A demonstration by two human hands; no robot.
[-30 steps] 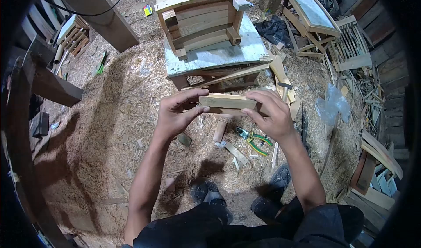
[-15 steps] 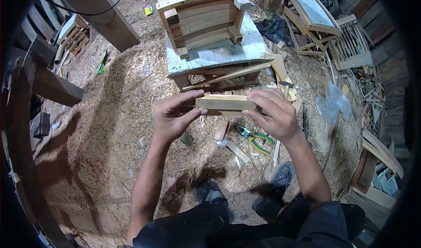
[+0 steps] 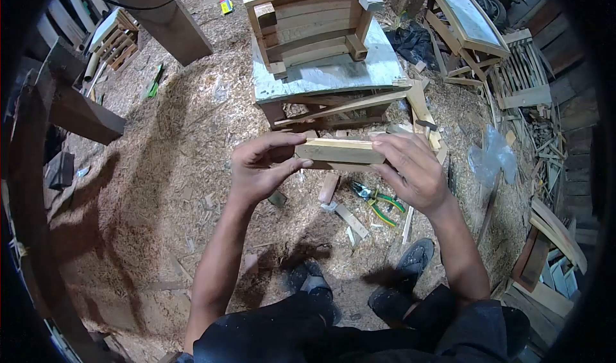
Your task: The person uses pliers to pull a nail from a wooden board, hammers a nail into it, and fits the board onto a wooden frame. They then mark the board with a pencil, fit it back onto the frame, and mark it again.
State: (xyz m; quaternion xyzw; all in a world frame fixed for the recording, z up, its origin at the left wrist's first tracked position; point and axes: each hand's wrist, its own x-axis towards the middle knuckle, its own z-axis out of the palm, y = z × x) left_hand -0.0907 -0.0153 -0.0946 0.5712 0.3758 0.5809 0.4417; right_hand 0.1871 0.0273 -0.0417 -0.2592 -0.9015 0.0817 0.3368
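A short wooden block (image 3: 340, 152), pale along its top edge, is held up level between both hands. My left hand (image 3: 260, 167) pinches its left end with thumb and fingers. At the opposite end, my right hand (image 3: 414, 170) grips it the same way, fingers over the top and thumb below. Below the block on the ground lie pliers (image 3: 375, 202) with green and yellow handles, beside small wood offcuts (image 3: 350, 220). Beyond my hands, a curved wooden frame piece (image 3: 311, 23) rests on a white-topped workbench (image 3: 321, 84).
Wood shavings (image 3: 160, 202) cover the ground. A hammer (image 3: 425, 124) lies on scraps right of the bench. Thick wooden posts (image 3: 154, 16) stand at the left. On the right are a clear plastic bag (image 3: 493, 157), a framed glass panel (image 3: 468, 16) and stacked boards (image 3: 552, 234).
The block and both hands sit slightly further right in view, and the block tilts a little, its right end lower. The surroundings have shifted slightly right and upward in the picture.
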